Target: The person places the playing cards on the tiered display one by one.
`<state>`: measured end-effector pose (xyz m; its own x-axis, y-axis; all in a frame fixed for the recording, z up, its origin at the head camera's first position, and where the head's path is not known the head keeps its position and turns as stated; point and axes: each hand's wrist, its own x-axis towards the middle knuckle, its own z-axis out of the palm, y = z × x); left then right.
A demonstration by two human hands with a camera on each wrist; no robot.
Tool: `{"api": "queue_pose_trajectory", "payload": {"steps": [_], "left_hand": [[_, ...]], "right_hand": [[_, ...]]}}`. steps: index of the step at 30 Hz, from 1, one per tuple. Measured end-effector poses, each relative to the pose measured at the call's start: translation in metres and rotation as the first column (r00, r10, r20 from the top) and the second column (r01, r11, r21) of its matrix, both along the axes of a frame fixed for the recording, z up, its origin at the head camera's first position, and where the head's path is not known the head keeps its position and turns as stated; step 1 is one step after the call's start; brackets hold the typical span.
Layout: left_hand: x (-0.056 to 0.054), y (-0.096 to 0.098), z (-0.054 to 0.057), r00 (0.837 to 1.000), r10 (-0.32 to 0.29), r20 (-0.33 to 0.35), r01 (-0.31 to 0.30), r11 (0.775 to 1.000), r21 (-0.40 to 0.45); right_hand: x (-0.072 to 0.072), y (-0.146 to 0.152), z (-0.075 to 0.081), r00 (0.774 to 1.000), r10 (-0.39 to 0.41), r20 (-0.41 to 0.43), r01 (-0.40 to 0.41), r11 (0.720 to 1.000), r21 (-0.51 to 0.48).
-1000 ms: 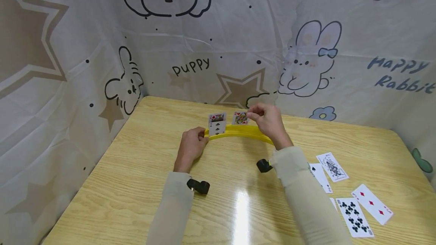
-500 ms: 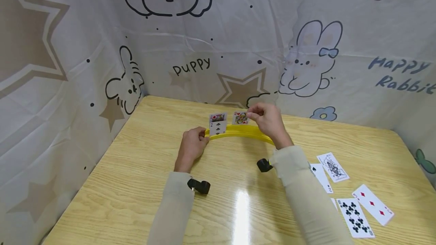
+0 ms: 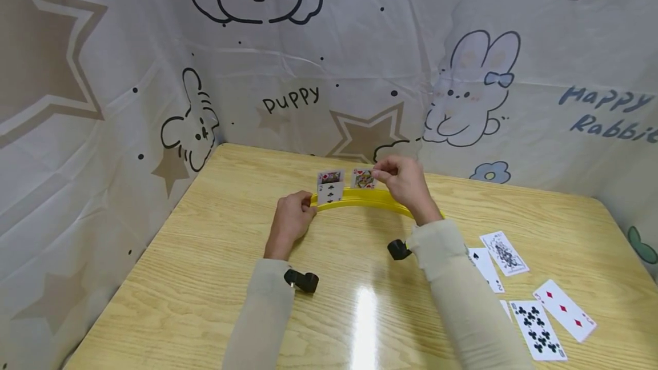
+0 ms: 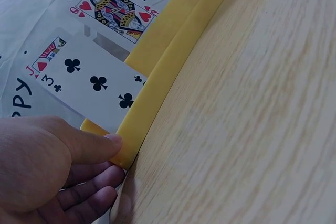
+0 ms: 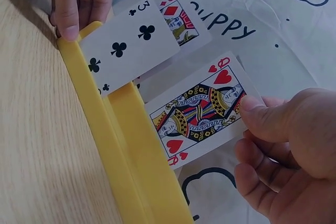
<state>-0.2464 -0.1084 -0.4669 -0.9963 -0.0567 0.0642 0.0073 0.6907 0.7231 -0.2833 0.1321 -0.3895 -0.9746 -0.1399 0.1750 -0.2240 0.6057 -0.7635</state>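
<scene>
A curved yellow card holder stands on the wooden table. My left hand pinches its left end, with the thumb on the front face in the left wrist view. Beside that thumb, a three of clubs stands upright in the holder, partly covering a jack of diamonds behind it. My right hand pinches the queen of hearts by its upper edge, thumb on its face. The queen's lower edge meets the holder's rear part; whether it sits in a slot, I cannot tell.
Several cards lie face up at the right: a joker-like card, a two of spades, a three of diamonds and a ten of clubs. Another is mostly hidden by my right sleeve. Printed cloth hangs behind the table.
</scene>
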Motion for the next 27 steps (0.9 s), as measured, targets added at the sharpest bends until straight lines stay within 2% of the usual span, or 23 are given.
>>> {"api": "queue_pose_trajectory", "payload": {"steps": [11,19,27], "left_hand": [[0.000,0.000,0.000,1.000,-0.003,-0.014,0.004,1.000,0.005],[0.001,0.002,0.001,1.000,0.005,0.012,-0.005,1.000,0.009],[0.000,0.001,0.000,1.000,0.006,0.011,-0.006,1.000,0.009]], "right_hand": [[-0.001,0.001,-0.005,1.000,0.004,0.030,-0.004,1.000,-0.002],[0.001,0.009,-0.005,0.999,-0.001,0.050,0.001,1.000,-0.009],[0.006,0.023,0.000,0.998,-0.014,0.055,0.012,0.999,0.044]]}}
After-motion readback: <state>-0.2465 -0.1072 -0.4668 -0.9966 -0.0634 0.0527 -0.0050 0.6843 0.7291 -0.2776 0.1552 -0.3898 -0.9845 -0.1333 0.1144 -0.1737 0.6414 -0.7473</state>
